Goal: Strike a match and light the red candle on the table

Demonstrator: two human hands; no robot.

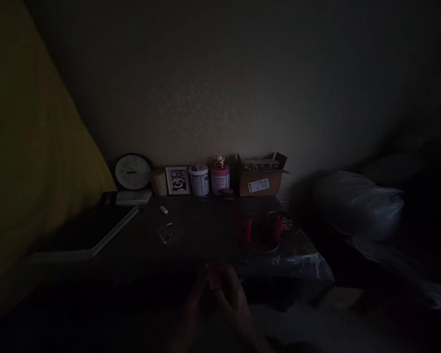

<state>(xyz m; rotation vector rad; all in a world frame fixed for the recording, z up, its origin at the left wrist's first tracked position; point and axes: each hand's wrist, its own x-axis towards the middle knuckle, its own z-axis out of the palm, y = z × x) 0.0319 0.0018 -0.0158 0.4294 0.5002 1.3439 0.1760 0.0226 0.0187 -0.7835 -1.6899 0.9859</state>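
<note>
The scene is very dark. My right hand (234, 291) is closed on a small flat reddish box (215, 277), its thumb lying along the near side, just in front of the table's edge. Against the box's left edge is my left hand (196, 294), closed on it too; most of its fingers are lost in shadow. Beyond the hands to the right, two red candles (248, 231) stand upright at a round plate (267, 249). Further left on the table lie a clear packet (169, 238) and a small white oblong object (163, 210).
Along the wall stand a clock (133, 171), a panda picture frame (178, 181), a white tin (199, 180), a pink tin (220, 179) with a figurine and an open cardboard box (259, 184). A yellow curtain (40, 137) hangs left; a plastic bag (356, 203) bulges right.
</note>
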